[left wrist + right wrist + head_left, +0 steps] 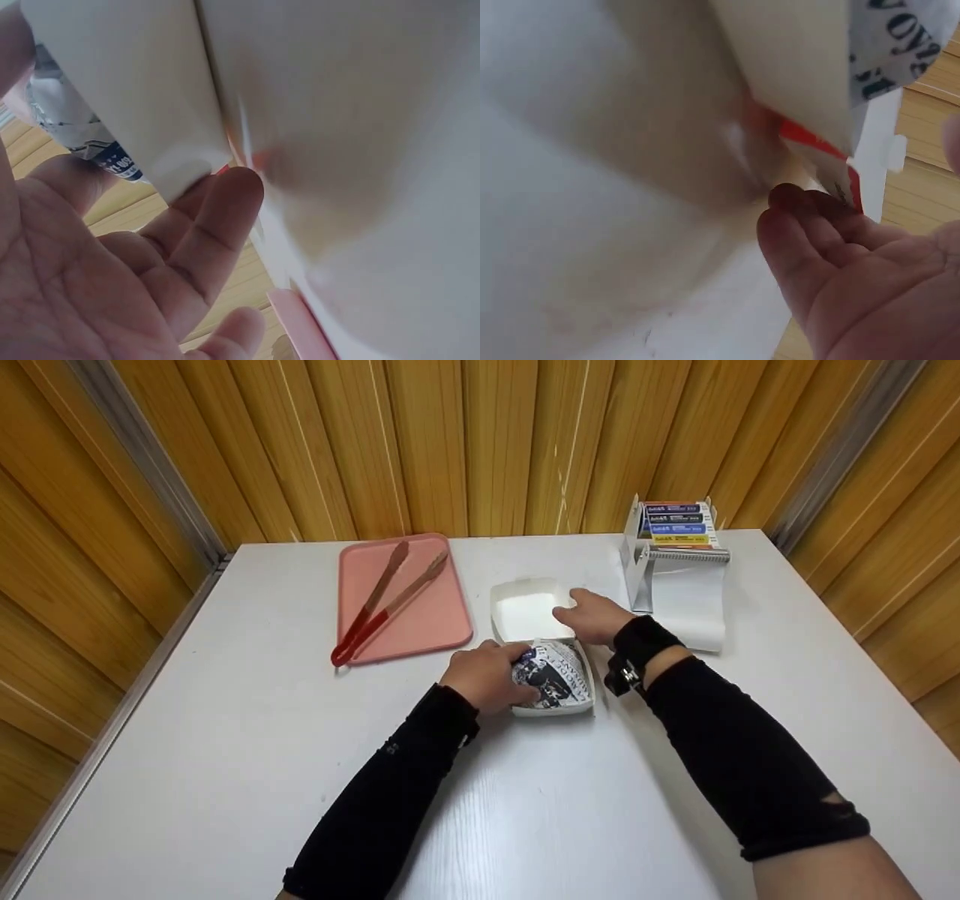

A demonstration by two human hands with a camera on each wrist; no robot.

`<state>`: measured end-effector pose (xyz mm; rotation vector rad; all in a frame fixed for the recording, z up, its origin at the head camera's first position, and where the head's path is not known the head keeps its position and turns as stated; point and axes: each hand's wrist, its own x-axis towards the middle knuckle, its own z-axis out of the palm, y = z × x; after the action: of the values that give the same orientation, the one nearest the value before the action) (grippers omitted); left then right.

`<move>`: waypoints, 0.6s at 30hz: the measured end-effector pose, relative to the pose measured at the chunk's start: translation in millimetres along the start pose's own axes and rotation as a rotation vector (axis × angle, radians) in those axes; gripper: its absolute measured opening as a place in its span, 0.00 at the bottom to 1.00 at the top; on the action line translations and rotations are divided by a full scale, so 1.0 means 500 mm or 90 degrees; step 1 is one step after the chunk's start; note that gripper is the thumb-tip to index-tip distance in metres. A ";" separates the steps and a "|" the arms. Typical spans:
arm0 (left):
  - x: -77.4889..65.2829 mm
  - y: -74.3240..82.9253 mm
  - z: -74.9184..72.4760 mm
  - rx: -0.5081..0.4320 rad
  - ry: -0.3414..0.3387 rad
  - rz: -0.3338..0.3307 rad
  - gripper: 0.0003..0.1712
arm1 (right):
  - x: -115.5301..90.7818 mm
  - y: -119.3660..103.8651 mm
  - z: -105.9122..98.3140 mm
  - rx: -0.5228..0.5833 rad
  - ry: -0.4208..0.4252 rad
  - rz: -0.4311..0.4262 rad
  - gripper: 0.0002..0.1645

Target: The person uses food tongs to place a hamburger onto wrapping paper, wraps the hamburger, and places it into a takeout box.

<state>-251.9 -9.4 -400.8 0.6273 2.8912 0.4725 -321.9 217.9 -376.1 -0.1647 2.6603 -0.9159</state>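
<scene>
A white paper clamshell box (pixel 528 613) lies with its lid folded back, away from the person. In its near half sits a rounded bundle (pixel 556 675) wrapped in newspaper-print paper. My left hand (pixel 486 675) grips the left side of this half, thumb and forefinger reaching over onto the wrapping. In the left wrist view, the other fingers (pixel 217 232) lie against the box's outer wall (pixel 142 90). At the lid's right edge, my right hand (pixel 596 617) holds on, its thumb at the rim. The right wrist view shows its fingers (pixel 791 247) under the red-marked lid (pixel 829 169).
Red-handled tongs (pixel 382 611) lie on a pink tray (pixel 442 622) at the back left. A white stand (pixel 634 562) with colourful boxes (pixel 679 529) and a spiral pad (pixel 686 600) is at the back right. Wood-patterned walls border the white table (pixel 262 675).
</scene>
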 end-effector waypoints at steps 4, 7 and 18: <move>0.001 0.001 -0.001 -0.002 -0.004 -0.003 0.48 | 0.003 -0.005 -0.003 0.070 0.014 -0.001 0.48; 0.003 0.002 -0.002 0.001 -0.009 -0.003 0.47 | 0.002 -0.004 -0.007 0.118 0.045 -0.017 0.46; 0.016 -0.009 -0.002 0.017 0.015 0.009 0.46 | -0.040 -0.018 0.005 0.077 0.163 -0.128 0.26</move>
<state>-260.8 -10.1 -401.7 0.6513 2.9222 0.4479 -302.2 213.4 -366.9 -0.3114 2.8473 -1.2345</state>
